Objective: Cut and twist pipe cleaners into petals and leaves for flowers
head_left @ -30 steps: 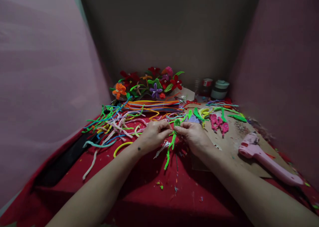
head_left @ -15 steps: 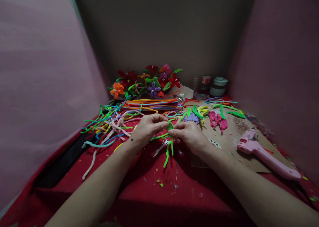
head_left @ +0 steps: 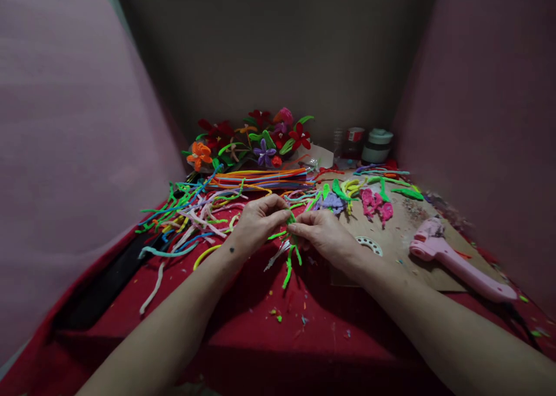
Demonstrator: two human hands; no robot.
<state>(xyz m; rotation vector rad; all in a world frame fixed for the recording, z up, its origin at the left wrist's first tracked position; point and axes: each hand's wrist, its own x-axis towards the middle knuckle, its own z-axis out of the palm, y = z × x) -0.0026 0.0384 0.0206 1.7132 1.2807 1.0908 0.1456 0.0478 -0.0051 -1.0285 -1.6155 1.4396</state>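
Observation:
Between my two hands is a green pipe cleaner piece (head_left: 292,256), pinched above the middle of the red cloth, its loose fuzzy ends hanging below the fingers. My left hand (head_left: 263,222) is closed, thumb and forefinger on its upper part. From the other side my right hand (head_left: 320,231) pinches it a little lower, also closed. Fingers cover much of the held part, so its full shape is hidden. Just beneath the hands lie some silvery-white strips (head_left: 276,257). Loose pipe cleaners (head_left: 191,222) in many colours are heaped to the left of my left hand.
A pink glue gun (head_left: 460,263) rests on the cardboard (head_left: 397,257) at right, near pink petal pieces (head_left: 376,206) and a white holed ring (head_left: 369,244). Behind lie a pipe cleaner bundle (head_left: 260,179), fuzzy flowers (head_left: 264,151) and a lidded jar (head_left: 377,146). Scraps dot the red cloth (head_left: 243,332).
The whole view has shifted slightly, so most things appear a little further left. The green piece has turned between my fingers and shows less of its broad face. Both hands keep their pinch.

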